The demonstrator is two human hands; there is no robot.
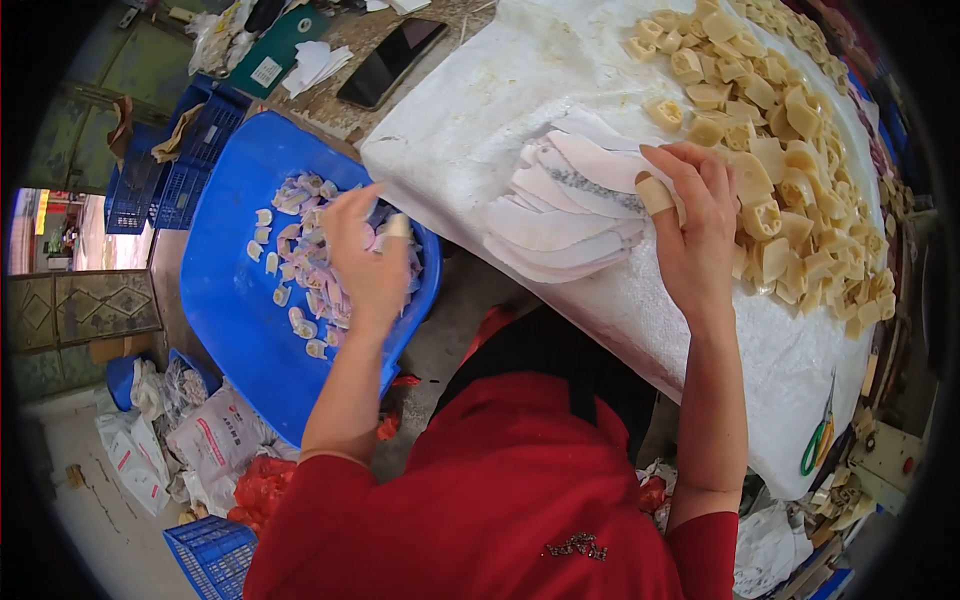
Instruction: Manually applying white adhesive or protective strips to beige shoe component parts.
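Observation:
My left hand [365, 255] hovers over a blue plastic tub [225, 300], its fingers spread and a bandage on one fingertip. Under it, several small pale pieces [300, 265] lie in the tub. My right hand [695, 225] rests on the white sack cloth [480, 110] that covers the table, with a taped thumb. Its fingers press down on a fanned stack of white curved strips [560, 215]. To the right of that hand lies a big heap of cream-coloured moulded pieces [790, 150].
A dark phone [390, 62] and white paper lie at the table's far edge. Blue crates [170, 165] stand to the left, another blue crate [210, 555] and plastic bags sit on the floor. Green-handled scissors [818, 440] lie on the cloth at the right.

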